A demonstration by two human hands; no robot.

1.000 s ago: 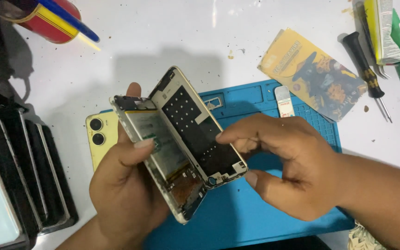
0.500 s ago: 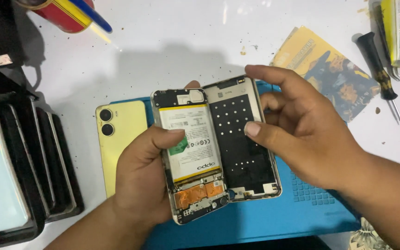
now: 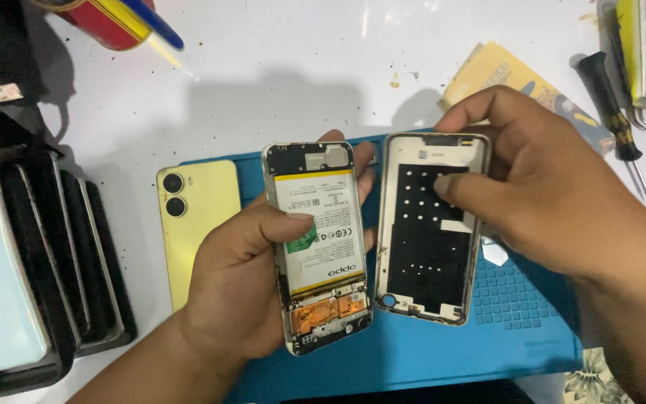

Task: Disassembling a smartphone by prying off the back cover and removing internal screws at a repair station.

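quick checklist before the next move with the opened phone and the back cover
1. Phone body held by left hand, thumb across battery: ok.
2. Back cover fully apart from the body, gripped by right hand: ok.
3. Blue mat lies under both parts: ok.
4. Screwdriver lies on the table beside the right hand: ok.
5. Yellow phone lies close to the left hand, partly on the mat: not ok.
6. Screws and cables all freed: cannot tell.

Probably a phone repair bench: blue work mat (image 3: 428, 359), screwdrivers (image 3: 613, 112), opened phone (image 3: 319, 247).
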